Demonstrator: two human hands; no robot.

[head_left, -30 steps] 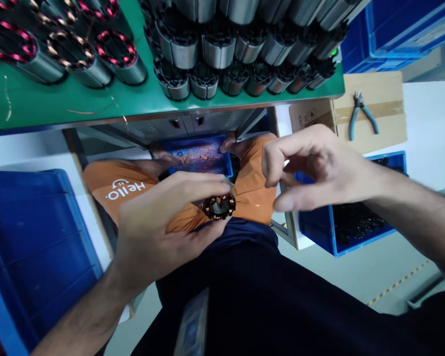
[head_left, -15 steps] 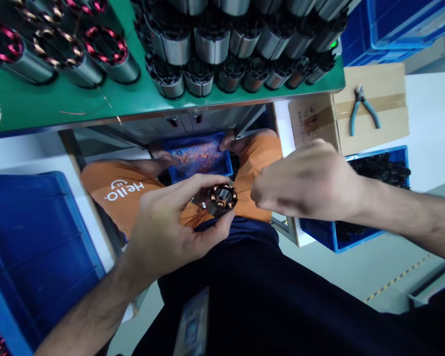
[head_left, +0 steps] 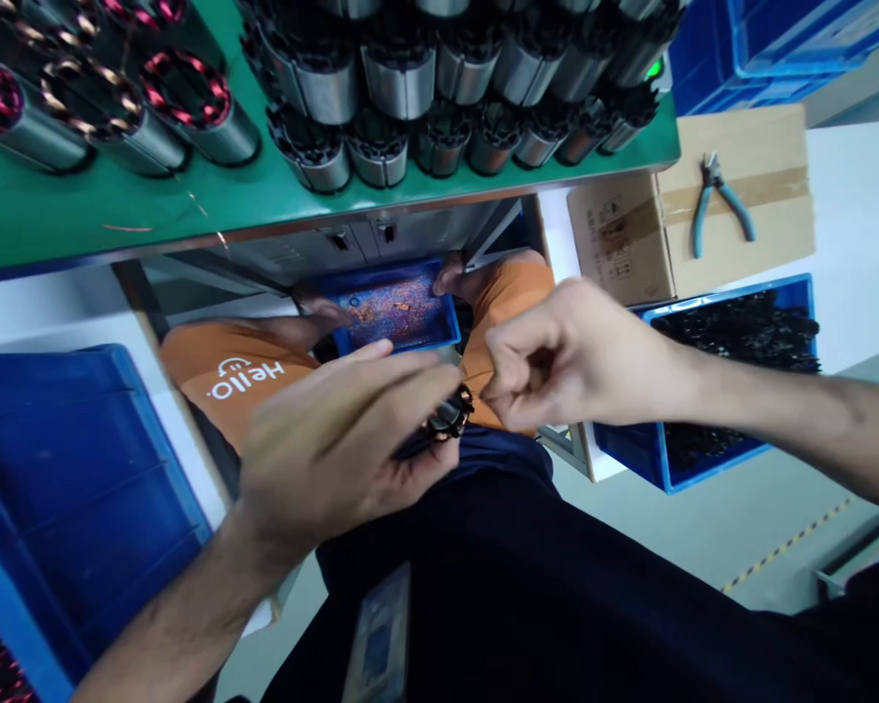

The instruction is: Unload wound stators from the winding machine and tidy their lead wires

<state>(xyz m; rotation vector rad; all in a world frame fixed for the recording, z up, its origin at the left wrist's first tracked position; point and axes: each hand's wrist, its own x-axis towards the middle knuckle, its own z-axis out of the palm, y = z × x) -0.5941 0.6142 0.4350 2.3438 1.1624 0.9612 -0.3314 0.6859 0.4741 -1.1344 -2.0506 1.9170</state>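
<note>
Above my lap, my left hand [head_left: 337, 434] is wrapped round a small motor stator [head_left: 451, 414] with copper windings. Its fingers cover most of the body, leaving the dark, slotted end showing on the right. Just to the right, my right hand [head_left: 575, 356] is closed in a pinch, apart from the stator. A thin, faint wire [head_left: 478, 379] runs from the stator's end to the pinched fingertips.
Rows of metal stators [head_left: 399, 83] and wound stators [head_left: 190, 93] stand on the green bench [head_left: 264, 220]. Cutting pliers [head_left: 716, 200] lie on a cardboard box [head_left: 776, 146]. Black parts fill a blue bin [head_left: 739, 469]; another blue bin [head_left: 80, 488] is left. Scraps lie in a floor tray [head_left: 454, 322].
My left hand has turned over the stator, so its end now faces more to the right and its body is mostly covered. The right hand has turned and shifted slightly left, its pinch now visible.
</note>
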